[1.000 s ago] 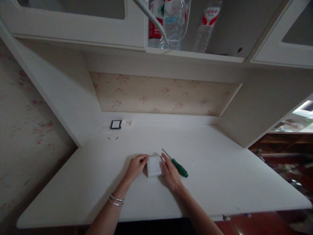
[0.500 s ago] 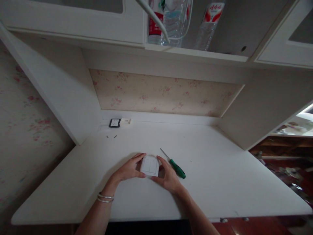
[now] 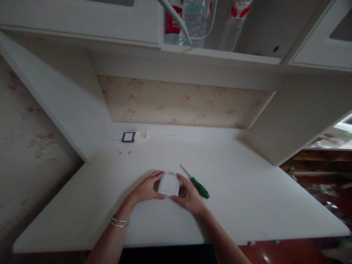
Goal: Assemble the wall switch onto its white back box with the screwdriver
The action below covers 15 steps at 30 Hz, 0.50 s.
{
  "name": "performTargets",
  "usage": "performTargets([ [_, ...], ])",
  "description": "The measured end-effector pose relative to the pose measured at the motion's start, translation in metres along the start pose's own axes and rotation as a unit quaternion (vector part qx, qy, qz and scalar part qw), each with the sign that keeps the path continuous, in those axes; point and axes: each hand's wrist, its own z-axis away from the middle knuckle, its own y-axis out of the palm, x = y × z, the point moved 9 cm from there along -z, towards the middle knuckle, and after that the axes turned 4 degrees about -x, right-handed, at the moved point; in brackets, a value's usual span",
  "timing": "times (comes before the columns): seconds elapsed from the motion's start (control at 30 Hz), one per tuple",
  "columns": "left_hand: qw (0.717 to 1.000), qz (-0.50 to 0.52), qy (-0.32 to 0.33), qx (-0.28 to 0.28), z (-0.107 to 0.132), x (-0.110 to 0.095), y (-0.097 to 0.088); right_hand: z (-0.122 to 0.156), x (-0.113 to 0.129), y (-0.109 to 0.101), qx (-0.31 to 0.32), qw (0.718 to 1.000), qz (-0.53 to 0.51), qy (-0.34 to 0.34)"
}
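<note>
Between my two hands is a white wall switch panel [image 3: 168, 184], its ruled face turned up toward me. My left hand [image 3: 147, 187] grips its left edge, with the thumb at the near corner and the fingers at the far one. On the opposite edge, my right hand [image 3: 189, 194] holds it the same way. The panel's underside is hidden. Just beyond my right hand lies a screwdriver [image 3: 200, 187] with a green handle, its metal shaft pointing away to the left.
A black-framed socket [image 3: 128, 137] and a small white plastic part [image 3: 141, 135] lie by the back ledge. Two screws [image 3: 124, 152] are in front of them. Overhead, a shelf holds plastic bottles [image 3: 194, 22] and a hanging white cable [image 3: 178, 22]. Side panels flank the white desktop [image 3: 242, 198].
The switch panel has turned slightly in my hands, and both hands keep their hold. My view has tilted down a little. The screwdriver and screws lie where they were.
</note>
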Motion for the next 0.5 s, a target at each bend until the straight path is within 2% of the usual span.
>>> performTargets([
  [0.17, 1.000, -0.003, -0.019, -0.001, 0.000, -0.002, -0.001, -0.003, 0.009, 0.001, 0.015, 0.999, 0.041, -0.027],
  [0.5, 1.000, -0.007, -0.007, -0.024, -0.001, 0.003, -0.001, -0.008, -0.003, 0.004, -0.012, 0.999, 0.044, 0.025],
])
